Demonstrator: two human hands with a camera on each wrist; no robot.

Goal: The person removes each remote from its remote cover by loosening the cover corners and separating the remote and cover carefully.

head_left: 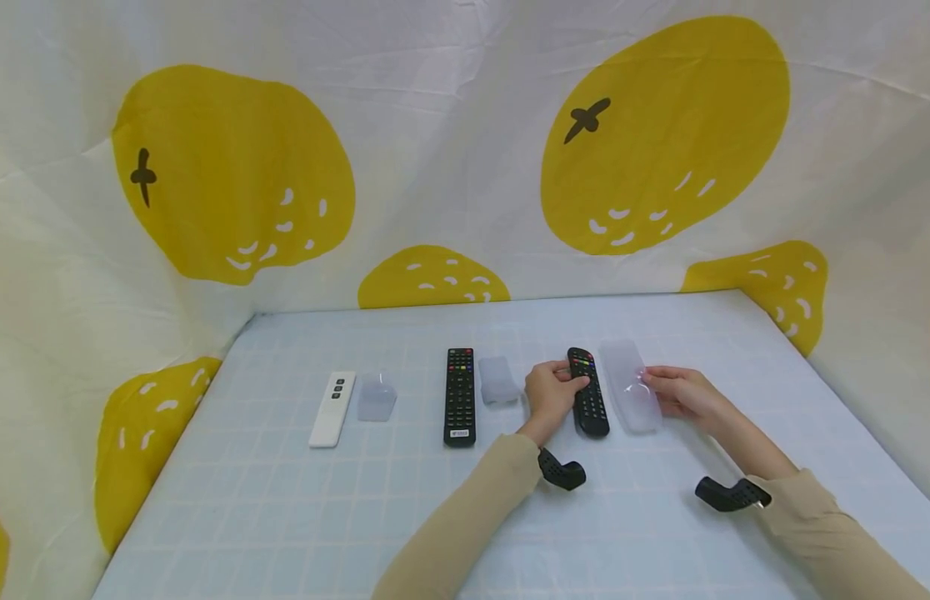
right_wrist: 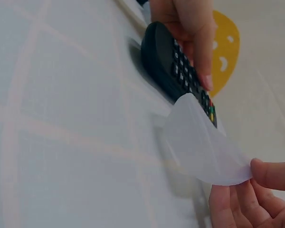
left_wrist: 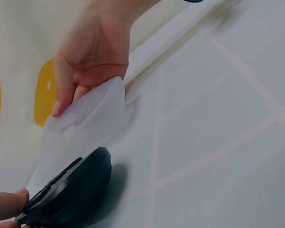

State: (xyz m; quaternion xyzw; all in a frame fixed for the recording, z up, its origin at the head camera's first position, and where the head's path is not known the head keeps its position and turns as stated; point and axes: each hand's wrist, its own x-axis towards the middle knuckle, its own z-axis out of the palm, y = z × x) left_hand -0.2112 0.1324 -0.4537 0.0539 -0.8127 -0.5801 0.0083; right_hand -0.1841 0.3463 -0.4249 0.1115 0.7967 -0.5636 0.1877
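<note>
My left hand [head_left: 549, 394] grips a black remote control [head_left: 589, 400] by its left side, thumb on the buttons. In the left wrist view the remote [left_wrist: 76, 190] is tilted, with a shadow beside it. Just to its right, my right hand [head_left: 686, 392] pinches the edge of a clear, soft plastic remote cover [head_left: 628, 387]. Seen from the right wrist, the cover [right_wrist: 199, 147] bends between the thumb and fingers, and its near end overlaps the view of the remote [right_wrist: 175, 61]. I cannot tell whether the two touch.
Left of the hands lie a longer black remote [head_left: 460, 400] with a folded clear cover [head_left: 498, 380], and a white remote [head_left: 333, 410] with a small clear cover [head_left: 377, 398]. A pale checked cloth covers the table [head_left: 285, 517]. A fruit-patterned curtain [head_left: 450, 167] hangs behind.
</note>
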